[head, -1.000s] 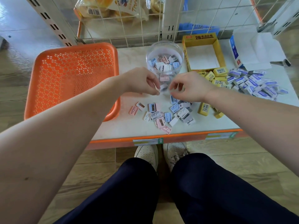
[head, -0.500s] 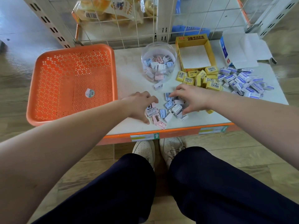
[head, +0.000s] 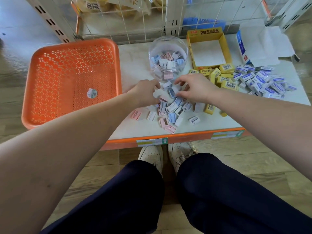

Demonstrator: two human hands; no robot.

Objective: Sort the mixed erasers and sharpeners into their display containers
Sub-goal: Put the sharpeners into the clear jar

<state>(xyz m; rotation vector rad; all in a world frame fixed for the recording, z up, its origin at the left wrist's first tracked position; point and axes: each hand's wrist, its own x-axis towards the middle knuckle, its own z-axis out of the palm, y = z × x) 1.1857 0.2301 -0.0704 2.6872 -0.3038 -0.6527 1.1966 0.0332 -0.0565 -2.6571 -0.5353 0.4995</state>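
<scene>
From the head camera, both hands worked the near pile of small pastel pink, blue and white plastic sharpeners [head: 170, 110] on the white table [head: 135, 65]. The left hand [head: 145, 92] lay knuckles-up at the pile's far edge, fingers curled under; whether its grip held anything I cannot tell. The right hand [head: 195, 89] had its grip spread, forefinger and thumb on either side of a blue sharpener, apparently not closed on it.

The step looked like gathering sharpeners for the clear round plastic jar [head: 168, 38], part-filled, just beyond the hands. It would be best to scoop a small handful, lift it over the rim and avoid knocking the jar.

Yellow-wrapped erasers [head: 224, 76] touched the pile's right side, so stray ones could be swept in. Their empty yellow cardboard display box [head: 207, 33] stood right of the jar. White-and-blue erasers [head: 263, 80] lay further right, before an open white-and-blue box [head: 241, 46]. An orange perforated plastic basket [head: 72, 78] sat left.
</scene>
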